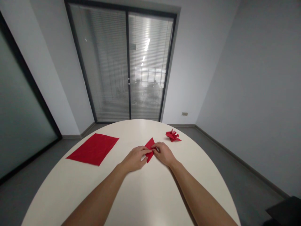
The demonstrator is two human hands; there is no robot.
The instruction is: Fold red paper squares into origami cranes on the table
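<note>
A small folded piece of red paper [150, 145] lies on the round white table [145, 194], pointed end away from me. My left hand [135, 158] rests on its left side with fingers pressing down on the paper. My right hand [163, 153] pinches the paper's right edge with curled fingers. Both hands meet over the fold, and part of the paper is hidden beneath them.
A flat red sheet of paper [93, 148] lies on the table to the left. A finished red origami figure [172, 135] sits at the far right of the table. Beyond the table stand glass doors with blinds [127, 66] and grey walls.
</note>
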